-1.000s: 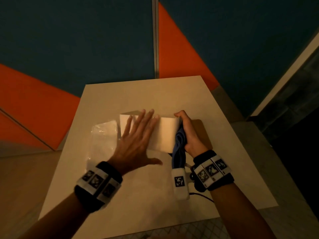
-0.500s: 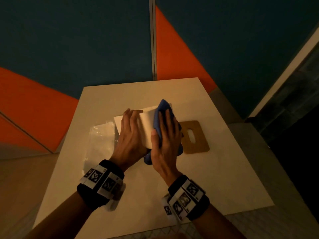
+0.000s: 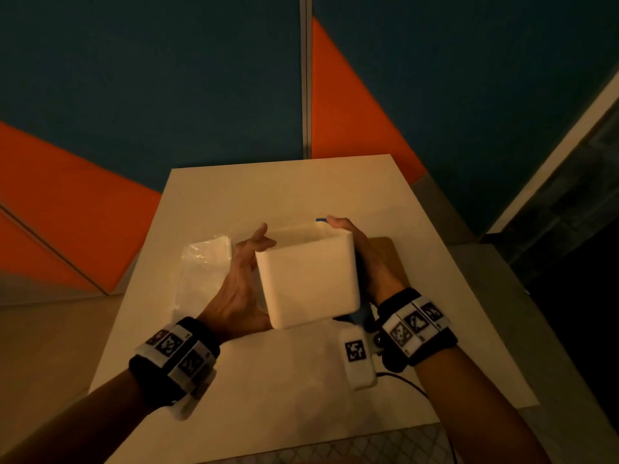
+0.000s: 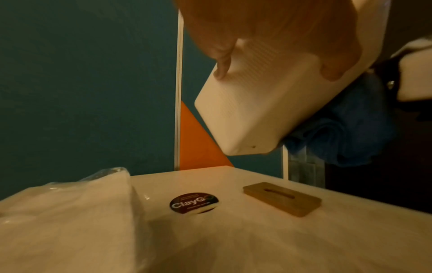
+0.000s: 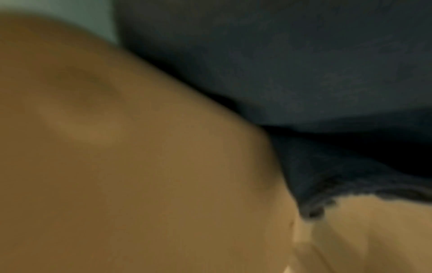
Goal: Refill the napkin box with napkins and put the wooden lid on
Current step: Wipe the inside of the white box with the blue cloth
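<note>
White napkin box (image 3: 306,279), lifted clear of the table (image 3: 284,390) and tilted, held between both hands. Left hand (image 3: 239,289) grips its left side, fingers (image 4: 222,62) curled onto the face turned from the head camera. Right hand (image 3: 370,259) clasps the right side, pressing a blue cloth (image 4: 346,129) against the box. Below the grip and to its right lies the slotted wooden lid (image 4: 281,198), flat on the table; to the left, a plastic-wrapped napkin pack (image 3: 204,266). A round "ClayGo" sticker (image 4: 194,203) lies between pack and lid.
</note>
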A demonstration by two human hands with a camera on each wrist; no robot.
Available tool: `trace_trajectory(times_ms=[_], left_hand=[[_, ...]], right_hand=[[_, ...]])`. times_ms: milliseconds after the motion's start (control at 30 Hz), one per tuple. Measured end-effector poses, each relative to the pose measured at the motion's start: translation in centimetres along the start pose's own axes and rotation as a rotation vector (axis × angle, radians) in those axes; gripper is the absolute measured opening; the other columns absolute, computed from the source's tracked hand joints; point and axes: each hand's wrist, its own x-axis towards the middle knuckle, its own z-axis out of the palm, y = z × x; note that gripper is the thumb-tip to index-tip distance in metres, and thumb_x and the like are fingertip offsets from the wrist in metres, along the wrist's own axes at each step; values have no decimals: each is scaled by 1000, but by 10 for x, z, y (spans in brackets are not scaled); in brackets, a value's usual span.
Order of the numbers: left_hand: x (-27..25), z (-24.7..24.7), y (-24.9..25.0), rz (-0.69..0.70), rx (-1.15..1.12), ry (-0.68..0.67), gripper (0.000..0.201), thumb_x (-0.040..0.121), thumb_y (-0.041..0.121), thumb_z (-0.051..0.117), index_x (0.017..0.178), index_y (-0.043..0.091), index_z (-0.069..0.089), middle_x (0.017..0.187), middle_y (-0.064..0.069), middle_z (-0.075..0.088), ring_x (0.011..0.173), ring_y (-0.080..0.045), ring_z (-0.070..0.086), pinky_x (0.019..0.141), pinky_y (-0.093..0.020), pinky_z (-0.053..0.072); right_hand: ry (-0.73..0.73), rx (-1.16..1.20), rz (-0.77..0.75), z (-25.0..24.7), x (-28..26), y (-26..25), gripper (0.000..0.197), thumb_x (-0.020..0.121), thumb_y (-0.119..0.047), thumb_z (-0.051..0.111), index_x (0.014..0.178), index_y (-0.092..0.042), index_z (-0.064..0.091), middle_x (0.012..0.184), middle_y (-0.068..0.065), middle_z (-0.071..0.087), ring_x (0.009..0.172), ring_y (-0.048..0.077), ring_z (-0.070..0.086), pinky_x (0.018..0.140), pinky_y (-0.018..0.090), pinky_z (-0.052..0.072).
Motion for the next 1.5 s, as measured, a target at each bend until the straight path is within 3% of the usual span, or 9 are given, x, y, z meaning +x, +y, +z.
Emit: trace_trajectory(times_ms=[167,367,467,533,667,867,1133,1367,1500], left_hand=[[7,-14,2,29,252,1,123,57,82,55,142,11,3,151,-25,13,142,-24,9,114,-52,20],[-1,4,43,69,561,-15,119,57,54,77,145,6,12,148,-15,19,139,-33,16,108,-62,28],[8,8,49,-37,574,62,115,47,31,86,140,11,21,132,-12,27,121,-38,33,92,-58,48],[9,2,41,-34,445,92,111,44,29,87,134,17,25,128,-6,26,117,-36,37,90,-49,48],[7,-14,25,-43,280,128,112,36,31,91,127,1,33,124,-20,35,114,-22,32,93,-33,36],[-2,-36,12,-82,95,165,107,41,52,74,128,6,30,121,0,30,112,-3,29,91,-36,39],[6,-24,8,-201,34,122,120,36,53,76,135,1,30,130,-12,39,113,-1,32,97,-29,38],[-8,-30,-5,-86,83,30,115,44,60,75,137,16,23,137,-13,34,130,-29,34,105,-48,34],[-15,-36,-8,65,59,52,95,56,76,63,132,41,19,140,22,22,136,-18,25,104,-50,31]], right_hand=[[62,93,-27,8,-3,7,35,85,-43,54,56,-22,52,53,0,53,44,15,54,48,19,46],[311,42,-126,8,44,19,70,54,-53,69,110,-14,56,94,8,61,86,28,60,68,38,51],[426,-21,-171,8,59,31,97,45,-75,68,131,-37,45,132,4,58,114,32,60,92,51,52],[515,-199,-240,22,42,27,97,55,-84,53,141,-45,30,151,2,38,134,31,43,106,54,39],[589,-563,-490,29,15,28,58,99,-44,35,151,-32,14,163,-2,1,149,26,3,120,51,12],[562,-503,-731,5,20,18,52,95,-34,35,145,-20,37,153,3,37,140,19,35,115,44,32],[549,-1173,-969,48,10,59,51,91,-38,33,140,-33,43,154,-3,37,142,17,23,113,55,10],[566,-902,-715,21,14,25,44,99,-40,26,142,-44,21,160,-7,21,147,19,18,119,45,18],[415,-390,-258,-1,22,-15,45,97,-50,36,117,-21,63,124,10,62,121,28,54,105,38,42]])
